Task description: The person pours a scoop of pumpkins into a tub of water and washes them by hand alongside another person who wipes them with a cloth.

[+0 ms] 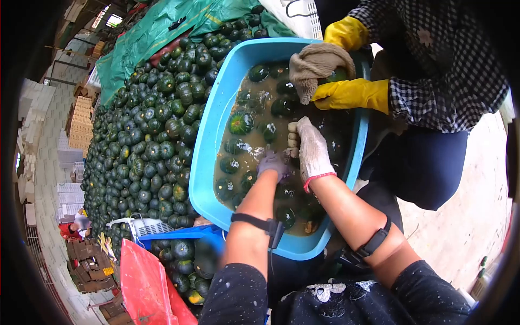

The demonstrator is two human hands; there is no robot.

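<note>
My left hand, in a wet glove, reaches into murky water inside a blue tub; its fingers are under the surface and hidden. Just to its right, my right hand wears a whitish knitted glove with a red cuff. Its fingers curl inward above the water, and what they hold, if anything, is hidden. Dark green pumpkins float around both hands, among them a pumpkin with an orange patch and a smaller pumpkin close to my left hand.
Across the tub, a co-worker's yellow-gloved hands hold a brown cloth against a pumpkin. A large heap of pumpkins lies left, partly under a green tarp. A crate of pumpkins and a red sheet are nearby.
</note>
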